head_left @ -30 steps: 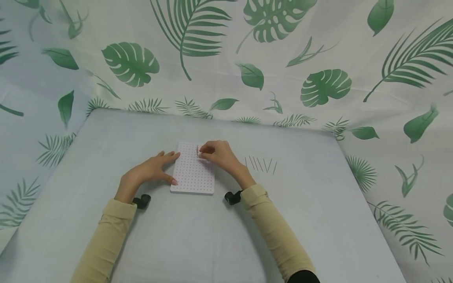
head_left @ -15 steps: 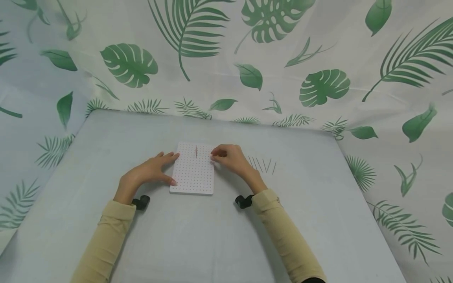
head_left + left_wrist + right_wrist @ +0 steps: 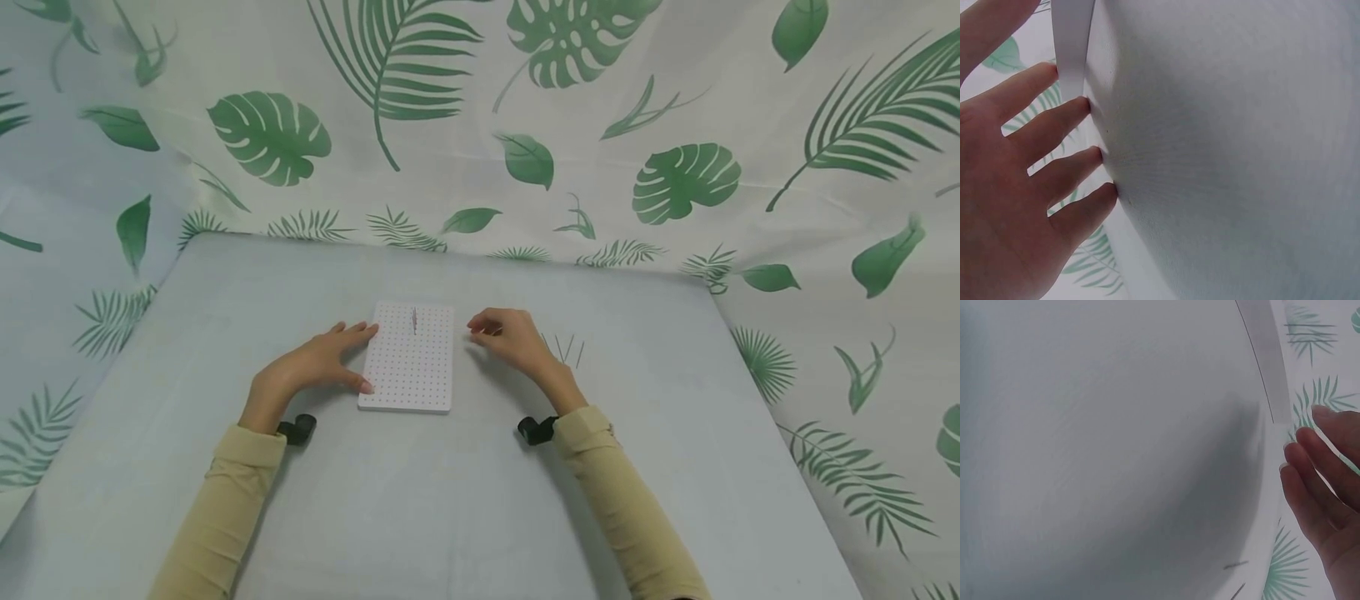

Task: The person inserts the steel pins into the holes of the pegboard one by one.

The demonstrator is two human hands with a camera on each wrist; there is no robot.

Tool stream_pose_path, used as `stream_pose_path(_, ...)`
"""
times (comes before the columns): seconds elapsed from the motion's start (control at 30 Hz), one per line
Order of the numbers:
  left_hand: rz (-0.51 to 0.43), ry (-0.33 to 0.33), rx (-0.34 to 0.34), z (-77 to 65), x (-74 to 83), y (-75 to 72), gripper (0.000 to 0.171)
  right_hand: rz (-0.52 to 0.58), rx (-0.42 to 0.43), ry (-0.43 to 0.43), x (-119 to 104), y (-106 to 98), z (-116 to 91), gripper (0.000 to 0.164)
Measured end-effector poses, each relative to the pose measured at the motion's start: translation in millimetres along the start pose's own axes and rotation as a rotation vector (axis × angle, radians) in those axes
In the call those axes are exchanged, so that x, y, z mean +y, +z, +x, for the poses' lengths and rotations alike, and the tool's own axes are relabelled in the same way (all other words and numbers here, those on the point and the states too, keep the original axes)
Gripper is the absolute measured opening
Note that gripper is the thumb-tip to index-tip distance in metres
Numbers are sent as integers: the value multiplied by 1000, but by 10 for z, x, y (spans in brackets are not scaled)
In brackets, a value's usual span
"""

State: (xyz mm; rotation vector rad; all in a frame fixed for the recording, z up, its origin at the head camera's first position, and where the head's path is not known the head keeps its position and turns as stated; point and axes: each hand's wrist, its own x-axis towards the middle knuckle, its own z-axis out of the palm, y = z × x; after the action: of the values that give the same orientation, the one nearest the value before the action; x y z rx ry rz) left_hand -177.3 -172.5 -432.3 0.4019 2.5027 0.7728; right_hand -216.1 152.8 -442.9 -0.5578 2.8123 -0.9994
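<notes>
A white board with rows of small holes point(image 3: 408, 367) lies on the table. A few thin sticks point(image 3: 415, 322) stand close together near its far end. My left hand point(image 3: 318, 362) rests at the board's left side, fingers spread and thumb at the near corner; in the left wrist view its fingertips reach the board's edge point(image 3: 1072, 44) and the tabletop. Just right of the board hovers my right hand point(image 3: 508, 337), fingers loosely bent, with nothing visible between them. Behind it on the table lie thin dark sticks point(image 3: 570, 348), some hidden by the hand.
A pale cloth-covered table point(image 3: 420, 500) spreads around the board. Along its back and sides hangs a white curtain with green leaf prints point(image 3: 592, 167). A small black wrist camera point(image 3: 536, 430) sits under the right wrist, another point(image 3: 298, 429) under the left.
My right hand has let go at the standing sticks and moved right, off the board, toward the loose sticks. The left hand has stayed at the board's edge.
</notes>
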Motion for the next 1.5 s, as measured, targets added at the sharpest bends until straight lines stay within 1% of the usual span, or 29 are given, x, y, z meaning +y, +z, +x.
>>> stream_pose_path(0.5, 1, -3, -1, -9, 14, -4, 101, -4, 34, 25, 245, -173, -135, 18)
stream_pose_path(0.87, -1, 24, 9, -3, -4, 1, 99, 3, 28, 74, 411, -299, -264, 20)
stream_pose_path(1.1, -3, 21, 7, 11, -13, -5, 99, -3, 14, 104, 471, -353, -323, 24)
stream_pose_path(1.3, -2, 13, 5, 5, -8, -12, 99, -48, 12, 76, 509, -359, -350, 25)
stream_pose_path(1.5, -4, 9, 3, 7, -1, -5, 99, -54, -3, 69, 532, -353, -367, 33)
